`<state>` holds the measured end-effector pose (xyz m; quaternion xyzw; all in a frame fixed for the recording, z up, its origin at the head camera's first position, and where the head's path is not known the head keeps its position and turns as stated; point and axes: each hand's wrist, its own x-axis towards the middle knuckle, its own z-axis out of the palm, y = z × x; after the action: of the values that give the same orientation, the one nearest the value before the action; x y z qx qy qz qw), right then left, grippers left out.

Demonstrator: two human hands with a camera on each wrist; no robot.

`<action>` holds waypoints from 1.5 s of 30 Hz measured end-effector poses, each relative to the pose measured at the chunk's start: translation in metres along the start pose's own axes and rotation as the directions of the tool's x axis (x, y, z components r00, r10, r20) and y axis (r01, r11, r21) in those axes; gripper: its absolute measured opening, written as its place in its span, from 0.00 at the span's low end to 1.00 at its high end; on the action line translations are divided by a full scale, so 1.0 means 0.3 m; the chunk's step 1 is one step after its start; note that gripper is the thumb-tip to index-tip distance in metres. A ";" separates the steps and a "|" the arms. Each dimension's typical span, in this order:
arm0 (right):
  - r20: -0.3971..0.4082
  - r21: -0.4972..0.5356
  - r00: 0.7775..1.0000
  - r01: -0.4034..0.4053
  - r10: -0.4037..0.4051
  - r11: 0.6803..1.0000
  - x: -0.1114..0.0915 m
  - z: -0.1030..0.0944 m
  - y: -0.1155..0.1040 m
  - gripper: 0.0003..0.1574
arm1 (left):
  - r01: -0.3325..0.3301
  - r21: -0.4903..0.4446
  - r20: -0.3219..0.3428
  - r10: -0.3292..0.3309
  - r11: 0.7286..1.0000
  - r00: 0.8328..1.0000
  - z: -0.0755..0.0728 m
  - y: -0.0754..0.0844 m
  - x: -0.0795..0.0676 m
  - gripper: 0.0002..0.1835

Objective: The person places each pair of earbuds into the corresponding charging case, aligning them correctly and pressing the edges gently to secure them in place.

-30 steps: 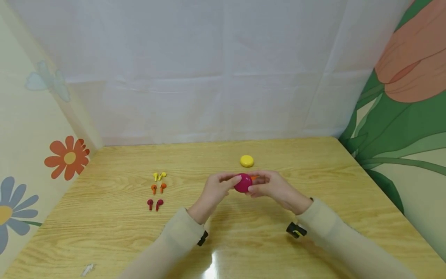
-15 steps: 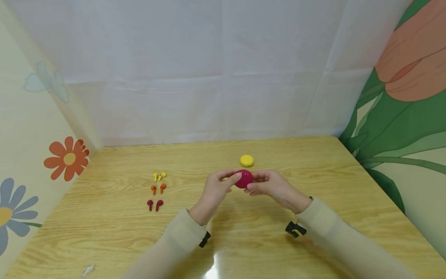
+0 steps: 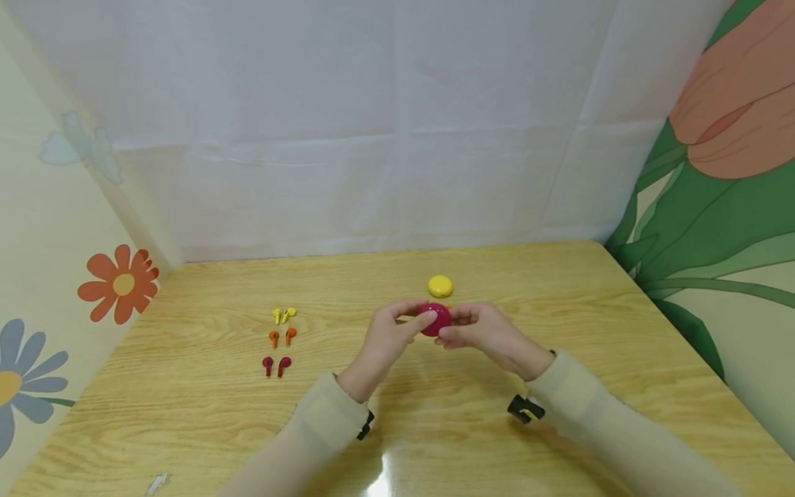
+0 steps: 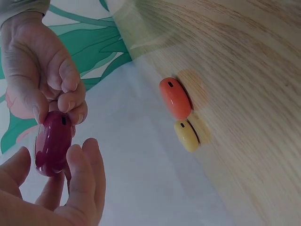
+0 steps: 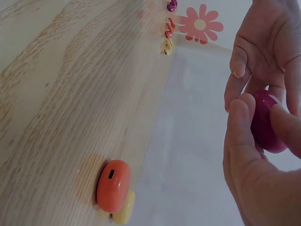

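Note:
A glossy magenta earbud charging case [image 3: 439, 322] is held up over the table between both hands. My left hand [image 3: 390, 337] grips its left side, the thumb lying across its face. From the other side my right hand [image 3: 492, 338] pinches it between thumb and fingers. The case looks closed, and a small dark port shows on its edge in the left wrist view. Behind the hands an orange charging case [image 4: 175, 100] rests on the table, mostly hidden in the head view. Beyond it sits a yellow charging case [image 3: 439, 286].
On the wooden table [image 3: 186, 414], to the left, lie pairs of yellow earbuds [image 3: 277, 315], orange earbuds [image 3: 290, 335] and magenta earbuds [image 3: 283, 364], in rows. A white cloth [image 3: 298, 138] hangs along the back edge. Flower-painted panels [image 3: 745, 228] flank the sides.
The magenta case has risen slightly and turned in the hands. My left thumb has slid farther across it. The earbuds and the yellow case stay put.

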<state>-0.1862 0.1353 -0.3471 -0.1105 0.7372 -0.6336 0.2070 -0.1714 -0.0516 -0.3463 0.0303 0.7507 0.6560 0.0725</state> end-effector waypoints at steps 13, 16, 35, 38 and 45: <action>0.014 0.012 1.000 0.027 -0.027 1.000 0.005 0.005 0.009 0.19 | 0.000 0.012 -0.033 0.001 1.000 0.999 0.008 -0.003 0.003 0.17; 0.015 0.014 0.999 0.036 -0.036 0.999 0.005 0.007 0.011 0.19 | 0.004 0.006 -0.035 -0.003 1.000 0.999 0.009 -0.002 0.001 0.17; 0.013 0.007 0.998 0.067 -0.067 0.998 -0.003 0.011 0.010 0.17 | 0.013 -0.022 -0.048 -0.014 1.000 0.999 0.012 0.005 0.000 0.18; 0.014 0.001 0.998 0.065 -0.065 0.998 -0.004 0.009 0.010 0.17 | -0.007 -0.021 -0.049 0.006 1.000 0.999 0.011 0.006 0.002 0.19; 0.020 0.012 0.996 0.081 -0.081 0.997 -0.007 0.011 0.008 0.18 | -0.002 -0.052 -0.043 0.000 0.999 0.999 0.010 0.008 0.004 0.18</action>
<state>-0.1827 0.1338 -0.3493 -0.1457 0.7263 -0.6445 0.1893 -0.1724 -0.0481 -0.3443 0.0146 0.7347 0.6759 0.0569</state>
